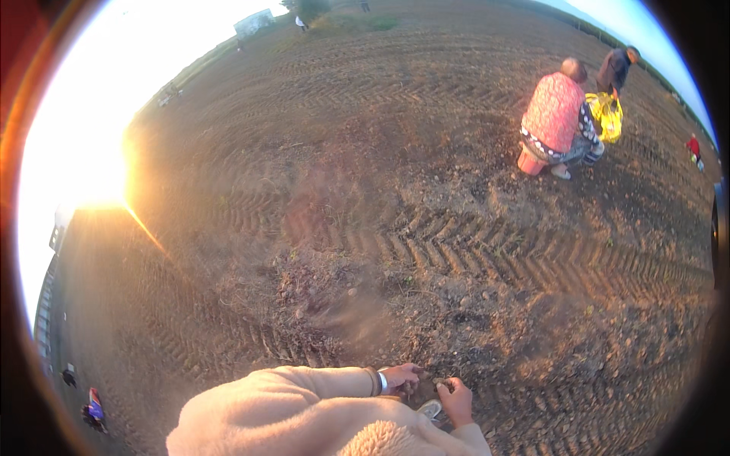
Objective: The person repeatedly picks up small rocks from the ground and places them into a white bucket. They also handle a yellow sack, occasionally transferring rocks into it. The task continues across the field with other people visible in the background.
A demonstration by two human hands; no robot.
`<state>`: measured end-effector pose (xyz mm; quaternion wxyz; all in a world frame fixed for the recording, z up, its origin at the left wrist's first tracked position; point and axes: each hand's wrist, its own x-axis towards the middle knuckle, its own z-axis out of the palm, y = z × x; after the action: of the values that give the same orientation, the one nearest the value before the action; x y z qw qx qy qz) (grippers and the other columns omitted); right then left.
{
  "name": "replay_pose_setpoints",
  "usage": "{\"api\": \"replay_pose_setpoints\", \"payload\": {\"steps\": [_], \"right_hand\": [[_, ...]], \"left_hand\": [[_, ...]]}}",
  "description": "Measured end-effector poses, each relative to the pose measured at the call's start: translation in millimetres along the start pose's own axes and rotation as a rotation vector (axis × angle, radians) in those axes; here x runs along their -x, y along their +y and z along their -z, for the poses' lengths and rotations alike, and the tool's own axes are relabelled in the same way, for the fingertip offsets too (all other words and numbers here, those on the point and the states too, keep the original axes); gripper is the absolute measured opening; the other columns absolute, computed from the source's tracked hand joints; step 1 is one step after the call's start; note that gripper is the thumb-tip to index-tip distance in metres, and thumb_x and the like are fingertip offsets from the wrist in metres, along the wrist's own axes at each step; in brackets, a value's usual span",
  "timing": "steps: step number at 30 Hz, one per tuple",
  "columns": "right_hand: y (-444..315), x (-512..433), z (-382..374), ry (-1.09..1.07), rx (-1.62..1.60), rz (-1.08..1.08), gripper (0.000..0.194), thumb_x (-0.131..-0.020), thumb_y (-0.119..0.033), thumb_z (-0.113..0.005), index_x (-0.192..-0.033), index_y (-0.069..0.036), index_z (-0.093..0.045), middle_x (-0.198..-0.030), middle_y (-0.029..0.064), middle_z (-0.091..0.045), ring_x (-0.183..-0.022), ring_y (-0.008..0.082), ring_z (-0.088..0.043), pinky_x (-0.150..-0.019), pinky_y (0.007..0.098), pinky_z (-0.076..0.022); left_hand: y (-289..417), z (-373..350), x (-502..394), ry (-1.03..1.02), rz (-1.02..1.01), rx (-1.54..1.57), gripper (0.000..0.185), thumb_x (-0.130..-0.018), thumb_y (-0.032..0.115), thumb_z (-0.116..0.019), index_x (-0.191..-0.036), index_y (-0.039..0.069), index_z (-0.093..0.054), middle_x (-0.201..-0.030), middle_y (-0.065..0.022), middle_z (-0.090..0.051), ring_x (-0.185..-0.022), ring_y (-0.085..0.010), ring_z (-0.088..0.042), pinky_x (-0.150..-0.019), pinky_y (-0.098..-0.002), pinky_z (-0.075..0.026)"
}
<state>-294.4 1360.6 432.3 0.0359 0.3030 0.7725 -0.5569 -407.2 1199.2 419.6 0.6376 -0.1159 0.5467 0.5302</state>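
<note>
My left hand [401, 378], at the end of a cream fleece sleeve with a pale band at the wrist, reaches low over the soil at the bottom middle. Its fingers point to the right and are slightly spread; whether they touch anything is too small to tell. Just to the right, my right hand [455, 399] has thumb and fingers pinched together around a small brownish lump [440, 381], which I cannot name for certain. Between and below the hands shows part of a shoe [430, 409]. Clods and small rounded lumps lie in the soil around them.
Tractor tyre tracks [450, 245] cross the ploughed field. At the upper right a person in a pink top [552, 111] sits on a pink bucket [530, 162]; another person [615, 69] stands bent by a yellow bag [607, 117]. More people are far off. Low sun glares at left.
</note>
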Motion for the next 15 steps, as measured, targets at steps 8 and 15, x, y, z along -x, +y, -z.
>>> {"api": "replay_pose_setpoints", "payload": {"steps": [8,15], "right_hand": [[-64,-6,14,0.011,0.107,0.242,0.022,-0.073,-0.018,-0.063,-0.088,-0.002,-0.059,-0.076,0.0135,-0.063,-0.071,0.0226,-0.062,-0.064,0.0322,-0.0475],[-83,-20,16,-0.018,0.154,0.341,0.023,-0.070,-0.015,-0.063,-0.090,-0.004,-0.059,-0.080,0.0135,-0.063,-0.073,0.0237,-0.062,-0.065,0.0315,-0.0481]], "left_hand": [[37,-22,23,0.085,-0.243,-0.172,0.025,-0.082,0.029,-0.055,-0.100,0.012,-0.050,-0.081,0.0004,-0.056,-0.058,-0.0070,-0.047,-0.045,-0.0203,-0.037],[59,-17,27,-0.165,-0.237,-0.035,0.023,-0.084,0.032,-0.053,-0.088,0.010,-0.056,-0.069,0.0005,-0.057,-0.047,-0.0052,-0.044,-0.037,-0.0213,-0.032]]}}
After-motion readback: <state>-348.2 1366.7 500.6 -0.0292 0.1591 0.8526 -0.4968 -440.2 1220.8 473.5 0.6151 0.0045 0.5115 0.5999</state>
